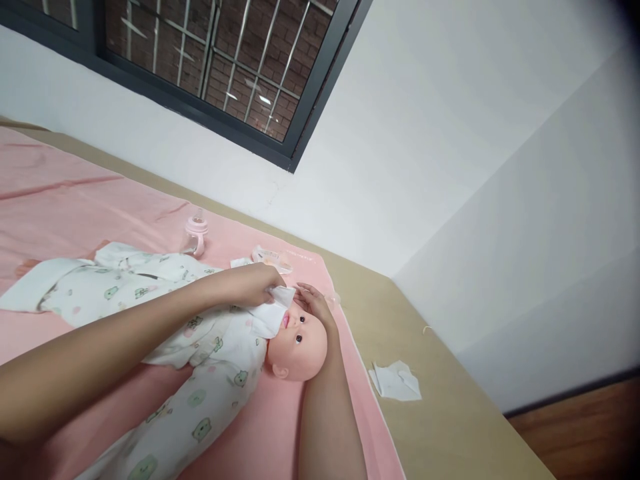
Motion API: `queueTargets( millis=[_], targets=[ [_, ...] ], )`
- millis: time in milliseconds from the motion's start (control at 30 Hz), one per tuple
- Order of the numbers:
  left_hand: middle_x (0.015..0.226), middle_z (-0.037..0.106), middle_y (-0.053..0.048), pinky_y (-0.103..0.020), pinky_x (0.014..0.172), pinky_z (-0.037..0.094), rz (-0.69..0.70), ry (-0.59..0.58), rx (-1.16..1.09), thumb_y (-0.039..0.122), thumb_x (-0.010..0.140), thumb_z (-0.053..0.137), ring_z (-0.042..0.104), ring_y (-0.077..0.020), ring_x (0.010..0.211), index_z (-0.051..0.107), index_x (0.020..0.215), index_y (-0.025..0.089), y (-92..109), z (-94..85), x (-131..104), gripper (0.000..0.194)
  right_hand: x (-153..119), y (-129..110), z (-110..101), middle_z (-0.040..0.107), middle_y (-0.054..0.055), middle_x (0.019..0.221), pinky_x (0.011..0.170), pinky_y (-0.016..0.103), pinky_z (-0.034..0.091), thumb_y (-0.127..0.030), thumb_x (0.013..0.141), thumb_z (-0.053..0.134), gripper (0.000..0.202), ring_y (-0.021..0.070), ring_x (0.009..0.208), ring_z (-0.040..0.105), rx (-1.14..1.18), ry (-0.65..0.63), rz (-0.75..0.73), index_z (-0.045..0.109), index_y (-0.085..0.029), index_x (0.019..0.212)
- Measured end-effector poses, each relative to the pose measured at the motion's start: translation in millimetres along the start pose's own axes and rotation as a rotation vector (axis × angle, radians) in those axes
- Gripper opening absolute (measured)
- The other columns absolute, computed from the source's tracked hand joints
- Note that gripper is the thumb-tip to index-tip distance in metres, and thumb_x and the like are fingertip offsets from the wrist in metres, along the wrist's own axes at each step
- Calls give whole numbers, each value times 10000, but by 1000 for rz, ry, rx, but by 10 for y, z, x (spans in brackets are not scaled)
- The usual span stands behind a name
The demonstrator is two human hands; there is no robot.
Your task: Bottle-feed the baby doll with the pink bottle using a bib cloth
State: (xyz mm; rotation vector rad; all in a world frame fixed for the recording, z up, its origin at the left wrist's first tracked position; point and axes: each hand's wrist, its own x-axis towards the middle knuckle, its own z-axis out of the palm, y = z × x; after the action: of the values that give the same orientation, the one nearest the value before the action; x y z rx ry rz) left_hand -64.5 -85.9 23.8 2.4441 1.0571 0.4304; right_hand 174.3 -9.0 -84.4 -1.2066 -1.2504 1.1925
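Observation:
A baby doll (300, 340) lies on its back on a pink sheet (240, 420), wearing a white outfit (215, 347) printed with green figures. My left hand (255, 283) reaches across the doll's chest with its fingers closed on a white cloth (267, 317). This cloth spreads over the doll's neck and chin, and one corner is lifted near its mouth. Beside the far side of the head is my right hand (315, 303), fingers stretched out and apart. Its wrist and forearm run close along the top of the head; the palm is partly hidden.
Past the doll's body stands a pink-capped baby bottle (196, 235) with a handle. A clear plastic item (273, 259) lies near the sheet's far edge. White crumpled tissue (395, 381) rests on the tan surface (440, 413). Behind are a white wall (400, 133) and a barred window (225, 60).

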Motion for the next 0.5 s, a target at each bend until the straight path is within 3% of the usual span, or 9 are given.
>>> queueTargets(
  millis=[167,300,500],
  targets=[
    [719,598,-14,-252,599,323,12,10,-29,104,739,501,531,-164,690,478,657,163,6,-22,-20,104,7,-19,7,698,59,935,877,320,509,-364,661,731,378,191,965,634,-8,3,13,652,-185,984],
    [671,560,8,-237,570,327,65,-45,-123,136,746,510,502,-139,633,511,649,157,16,-25,-45,99,-21,-83,-10,679,58,1046,868,298,510,-314,742,704,288,177,977,623,-59,-41,16,649,-191,997],
    [723,612,0,-225,580,356,103,-89,-170,135,716,492,547,-145,665,576,677,156,-6,65,-25,95,17,-129,5,582,80,1183,866,392,525,-365,903,548,338,188,1019,595,-84,-58,15,560,-164,1174]
  ],
)
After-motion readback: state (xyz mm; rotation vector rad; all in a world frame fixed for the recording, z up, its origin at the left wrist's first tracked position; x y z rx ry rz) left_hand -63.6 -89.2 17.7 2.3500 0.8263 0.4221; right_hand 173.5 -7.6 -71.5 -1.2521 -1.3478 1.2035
